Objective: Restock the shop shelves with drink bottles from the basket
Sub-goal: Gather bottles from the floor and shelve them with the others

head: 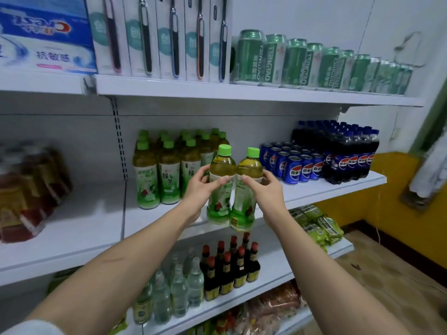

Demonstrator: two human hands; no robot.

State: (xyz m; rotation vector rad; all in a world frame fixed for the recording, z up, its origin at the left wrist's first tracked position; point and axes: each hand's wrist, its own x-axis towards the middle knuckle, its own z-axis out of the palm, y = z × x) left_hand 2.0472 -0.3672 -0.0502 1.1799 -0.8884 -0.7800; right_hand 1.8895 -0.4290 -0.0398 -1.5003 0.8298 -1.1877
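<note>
Two bare forearms reach up from the bottom edge, a pale sleeve (31, 328) cut off at the lower left corner. Left hand (197, 189) grips one green tea bottle (220, 189), thumb across the label and fingers curled behind its shoulder; right hand (267, 192) grips a second green tea bottle (245, 197) the same way. Both bottles upright, touching side by side, held in the air in front of the middle shelf (338, 189), bases at about its front edge. Each is clear plastic with a ribbed green screw cap, amber liquid filling the rounded shoulder, and a glossy green and white wrap label below. Below the hands, a lower shelf carries small dark bottles with red caps (232, 267), clear glass-like bottles (179, 286) to their left, and green packets (319, 223) to the right. Lowest shelf: crinkled bags, blurred, contents unreadable. On the middle shelf, behind and left of the held pair, stands a block of matching green tea bottles (167, 165); to the right, blue cola cans (290, 163), then dark cola bottles with blue caps (348, 155) in shrink wrap. Far left, reddish packaged goods (26, 189), smeared by blur. Top shelf: toothpaste boxes (43, 35), white boxed items (159, 37) cut off at the top, and a row of green beer cans (314, 66) fading out of focus rightward. No basket in view
</note>
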